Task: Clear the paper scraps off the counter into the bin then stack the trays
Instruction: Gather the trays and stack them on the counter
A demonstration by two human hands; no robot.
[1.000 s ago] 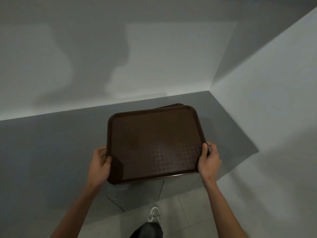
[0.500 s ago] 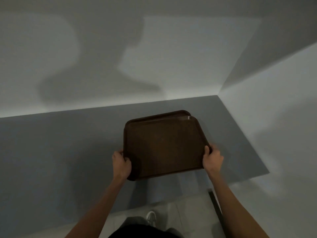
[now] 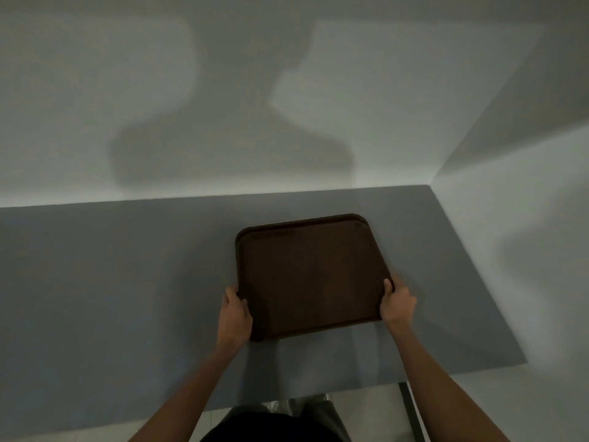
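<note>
Brown tray [image 3: 312, 275] sits right of centre on the grey desk [image 3: 111, 282], toward the right-hand corner. Long sides run left-right, and its far edge stops short of the back wall [image 3: 95, 90]. Top face up, raised rim all round.

Both hands on it:
- Left hand [image 3: 234, 314] grips the left edge close to the near-left corner, fingers curled round the rim.
- Right hand [image 3: 396, 301] grips the right edge close to the near-right corner. The thumb lies on top of the rim and the other fingers wrap below, out of sight.
- Both forearms are bare and come in from the near side.

A second dark rim shows just past the far edge and far-left corner, slightly offset. It looks like a lower tray [image 3: 352, 215] under the held one, nearly lined up. Cannot tell whether the top tray is fully seated on it or a touch above.

The desk is plain grey and ends at the side wall [image 3: 526, 250] on the right. A large soft shadow [image 3: 223, 148] falls on the back wall.

Below the near desk edge:
- pale floor [image 3: 366, 406]
- a dark upright strip [image 3: 409, 409] at near right
- dark clothing [image 3: 271, 429] at the bottom of the view

The view is dim and a bit blurred, so the tray's surface texture does not read.
</note>
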